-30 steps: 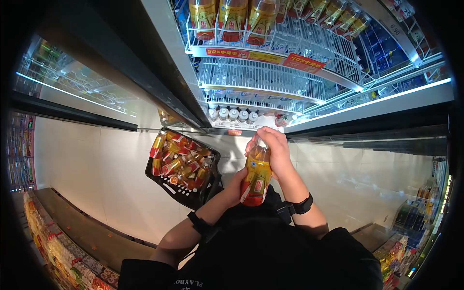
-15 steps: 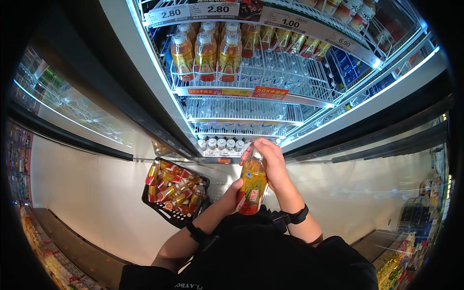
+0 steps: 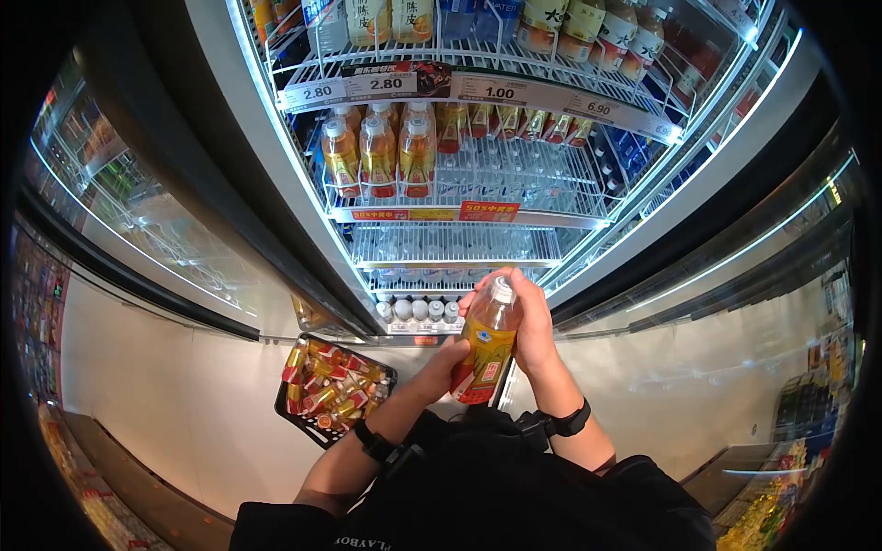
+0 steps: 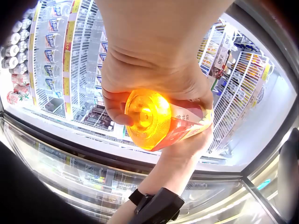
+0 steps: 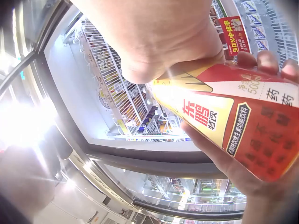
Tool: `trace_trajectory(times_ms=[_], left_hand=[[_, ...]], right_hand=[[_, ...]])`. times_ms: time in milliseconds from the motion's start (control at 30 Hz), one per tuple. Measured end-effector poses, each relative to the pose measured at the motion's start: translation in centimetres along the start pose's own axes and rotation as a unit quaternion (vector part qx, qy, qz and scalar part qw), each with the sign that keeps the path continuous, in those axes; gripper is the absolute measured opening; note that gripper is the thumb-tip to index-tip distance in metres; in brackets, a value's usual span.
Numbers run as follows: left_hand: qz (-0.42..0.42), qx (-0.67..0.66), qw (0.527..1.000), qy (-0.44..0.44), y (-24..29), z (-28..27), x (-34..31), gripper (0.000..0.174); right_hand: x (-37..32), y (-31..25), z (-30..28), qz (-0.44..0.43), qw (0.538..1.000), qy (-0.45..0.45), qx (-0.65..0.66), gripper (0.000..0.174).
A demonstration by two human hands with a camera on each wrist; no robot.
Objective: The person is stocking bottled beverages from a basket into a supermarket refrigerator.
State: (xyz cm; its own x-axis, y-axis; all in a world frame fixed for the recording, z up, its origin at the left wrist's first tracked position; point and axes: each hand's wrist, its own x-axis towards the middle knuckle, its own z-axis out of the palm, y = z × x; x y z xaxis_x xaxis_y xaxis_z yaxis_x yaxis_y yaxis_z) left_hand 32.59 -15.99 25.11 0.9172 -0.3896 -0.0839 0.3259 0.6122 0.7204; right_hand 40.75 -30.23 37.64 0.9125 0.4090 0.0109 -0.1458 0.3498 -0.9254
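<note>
A yellow and red drink bottle [image 3: 487, 354] with a clear cap is held tilted before the chest, its cap end toward the fridge. My left hand [image 3: 445, 369] grips its lower part; in the left wrist view that hand [image 4: 156, 70] curls round near the glowing orange base [image 4: 148, 119]. My right hand [image 3: 533, 321] holds the upper part from the right side. In the right wrist view the bottle's label [image 5: 205, 114] faces the camera, with the right hand [image 5: 159, 42] above it. A black basket [image 3: 393, 375] on the floor holds many similar bottles.
An upright fridge stands ahead, its wire shelf [image 3: 367, 216] carrying several matching bottles [image 3: 378, 156]. Price strips [image 3: 501, 92] run above them, with other drinks higher up. White-capped bottles [image 3: 420, 310] stand at the bottom. Dark-framed glass doors flank both sides.
The head view has tilted up, showing higher shelves. Both hands still hold the bottle, whose cap is now more visible between them.
</note>
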Motion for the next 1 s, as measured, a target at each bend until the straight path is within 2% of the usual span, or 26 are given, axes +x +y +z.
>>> trace_trajectory(times_ms=[33,167,200,333,500,833,933,1000], left_hand=[[0.012,0.014,0.999,-0.032,0.6,0.1,0.3,0.067],[0.029,0.030,0.999,-0.021,3.9,3.0,1.0,0.065],[0.005,0.109,0.993,-0.056,4.9,2.3,1.2,0.075],[0.064,0.102,0.988,-0.102,6.3,3.3,2.4,0.083],[0.087,0.097,0.987,-0.093,7.9,4.6,2.7,0.090],[0.093,0.081,0.985,-0.121,10.9,7.4,2.9,0.090],[0.098,0.055,0.986,-0.120,11.0,7.5,3.1,0.088],[0.108,0.043,0.987,-0.108,10.9,8.0,3.1,0.088]], right_hand=[[-0.1,-0.2,0.1,0.000,1.000,0.002,-0.009,0.054],[0.6,-2.7,1.0,-0.018,1.000,-0.012,0.008,0.054],[1.0,-3.6,1.3,-0.044,0.999,-0.003,-0.002,0.054],[1.1,-5.6,2.2,-0.052,0.999,-0.015,0.002,0.052],[1.6,-7.1,3.1,-0.099,0.995,-0.030,-0.005,0.051],[1.5,-10.0,4.3,-0.156,0.985,-0.052,-0.051,0.053],[1.3,-10.6,4.7,-0.159,0.985,-0.054,-0.026,0.048],[1.2,-10.8,4.9,-0.164,0.982,-0.051,-0.076,0.056]])
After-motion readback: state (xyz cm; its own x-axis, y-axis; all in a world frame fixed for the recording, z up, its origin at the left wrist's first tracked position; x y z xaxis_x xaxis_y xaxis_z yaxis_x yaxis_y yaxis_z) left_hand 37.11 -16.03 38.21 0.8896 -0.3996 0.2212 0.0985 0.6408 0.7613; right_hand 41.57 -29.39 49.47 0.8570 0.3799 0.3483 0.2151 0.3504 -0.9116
